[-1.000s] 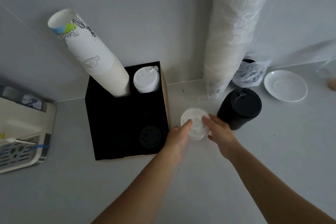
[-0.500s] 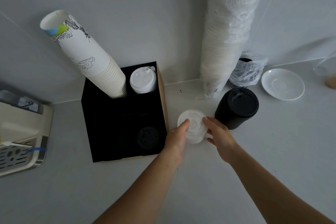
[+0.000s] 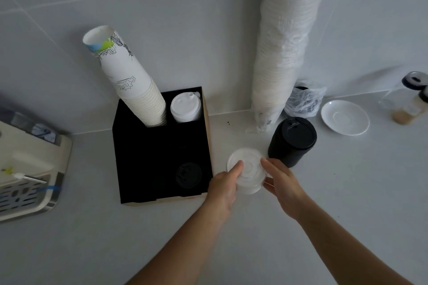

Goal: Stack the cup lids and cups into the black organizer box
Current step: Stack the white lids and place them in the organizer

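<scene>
Two hands held a short stack of clear lids near the centre of the frame.

The stack looked translucent white, round, with a raised ring on top, and it stood just right of the black organizer box. The left hand pressed its left side with the thumb on the rim; the right hand cupped the right side. Compared with half a second earlier, the grip was the same and the stack remained beside the black cup.

Both forearms are bare to the frame edge (nothing worn).
</scene>
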Available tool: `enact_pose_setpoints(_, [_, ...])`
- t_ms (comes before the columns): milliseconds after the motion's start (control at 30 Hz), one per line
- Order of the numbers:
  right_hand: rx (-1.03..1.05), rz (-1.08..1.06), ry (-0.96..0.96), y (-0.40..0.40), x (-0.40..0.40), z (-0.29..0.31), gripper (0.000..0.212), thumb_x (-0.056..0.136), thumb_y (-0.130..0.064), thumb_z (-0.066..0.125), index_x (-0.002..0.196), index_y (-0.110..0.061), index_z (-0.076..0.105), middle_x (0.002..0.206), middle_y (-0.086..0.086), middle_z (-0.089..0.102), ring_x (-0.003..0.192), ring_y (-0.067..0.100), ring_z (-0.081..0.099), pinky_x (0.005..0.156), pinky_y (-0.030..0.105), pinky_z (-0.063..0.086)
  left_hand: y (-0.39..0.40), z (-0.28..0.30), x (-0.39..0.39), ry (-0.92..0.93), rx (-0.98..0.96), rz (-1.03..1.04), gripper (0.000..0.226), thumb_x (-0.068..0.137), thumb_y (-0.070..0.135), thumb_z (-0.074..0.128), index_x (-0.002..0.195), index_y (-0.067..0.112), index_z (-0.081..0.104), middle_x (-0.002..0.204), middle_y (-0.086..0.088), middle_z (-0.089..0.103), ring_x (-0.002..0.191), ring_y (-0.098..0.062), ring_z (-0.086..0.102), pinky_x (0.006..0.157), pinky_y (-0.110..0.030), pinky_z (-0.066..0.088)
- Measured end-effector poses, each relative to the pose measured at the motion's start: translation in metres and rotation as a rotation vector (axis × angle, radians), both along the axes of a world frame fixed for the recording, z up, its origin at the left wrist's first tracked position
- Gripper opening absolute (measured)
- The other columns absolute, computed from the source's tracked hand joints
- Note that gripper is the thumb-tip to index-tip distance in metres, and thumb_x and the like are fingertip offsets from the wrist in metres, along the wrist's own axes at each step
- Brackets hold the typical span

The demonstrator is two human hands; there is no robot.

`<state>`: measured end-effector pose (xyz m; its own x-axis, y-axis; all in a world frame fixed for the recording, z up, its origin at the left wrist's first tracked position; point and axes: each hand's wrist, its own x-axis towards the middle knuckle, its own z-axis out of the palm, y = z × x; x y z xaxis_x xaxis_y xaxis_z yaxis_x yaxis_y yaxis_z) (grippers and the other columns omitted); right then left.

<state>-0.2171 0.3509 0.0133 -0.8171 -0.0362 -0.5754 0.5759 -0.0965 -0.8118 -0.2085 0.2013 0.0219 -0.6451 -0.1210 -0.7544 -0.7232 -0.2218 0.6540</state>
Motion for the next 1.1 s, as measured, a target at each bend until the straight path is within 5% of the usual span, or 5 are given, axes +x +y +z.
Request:
enact_pose_setpoints(300, [0.041, 0.068, 0.118, -0.011, 0.034, 0.032, 0.028, 0.095, -0.039, 0.055, 0.112, -0.017, 0.061, 0.115, 0.009, 0.066, 0.11, 0.027, 0.063, 0.1, 0.039, 0.048, -0.019, 0.03, 0.035, 0.098, 0.048, 0.001, 0.03, 0.077, 0.043, 0.074, 0.091, 0.017, 0.072, 0.099, -0.001, 0.075, 0.093, -0.013, 0.067, 0.084, -0.027, 0.051])
enact_pose_setpoints(567, [0.078, 0.164, 0.165, -0.042, 0.052, 0.059, 0.053, 0.076, -0.053, 0.065, 0.111, -0.013, 0.06, 0.11, 0.011, 0.069, 0.105, 0.029, 0.066, 0.1, 0.043, 0.05, -0.054, 0.049, 0.066, 0.21, 0.043, 0.031, 0.011, 0.083, 0.035, 0.07, 0.088, 0.025, 0.068, 0.097, 0.005, 0.072, 0.095, -0.011, 0.066, 0.083, -0.026, 0.05])
enact_pose_setpoints(733, [0.069, 0.192, 0.192, -0.073, 0.058, 0.067, 0.031, 0.091, -0.037, 0.062, 0.108, -0.011, 0.061, 0.106, 0.012, 0.07, 0.101, 0.03, 0.067, 0.097, 0.043, 0.052, -0.083, 0.053, 0.082, 0.263, 0.02, 0.06, 0.042, 0.076, 0.047, 0.072, 0.112, 0.025, 0.067, 0.11, 0.003, 0.072, 0.103, -0.014, 0.066, 0.084, -0.029, 0.051])
enact_pose_setpoints(933, [0.046, 0.231, 0.191, -0.112, 0.063, 0.069, 0.031, 0.093, -0.034, 0.061, 0.109, -0.007, 0.06, 0.109, 0.017, 0.068, 0.104, 0.033, 0.065, 0.097, 0.043, 0.052, -0.131, 0.055, 0.105, 0.259, 0.079, 0.093, 0.028, 0.085, 0.044, 0.064, 0.108, 0.028, 0.067, 0.112, 0.004, 0.07, 0.109, -0.013, 0.062, 0.104, -0.036, 0.045])
enact_pose_setpoints(1100, [0.046, 0.273, 0.183, -0.145, 0.063, 0.069, 0.028, 0.092, -0.032, 0.063, 0.109, -0.01, 0.061, 0.112, 0.017, 0.067, 0.106, 0.034, 0.065, 0.095, 0.043, 0.053, -0.166, 0.054, 0.117, 0.27, 0.086, 0.119, 0.02, 0.085, 0.041, 0.064, 0.098, 0.027, 0.071, 0.11, 0.006, 0.069, 0.106, -0.01, 0.061, 0.103, -0.035, 0.043])
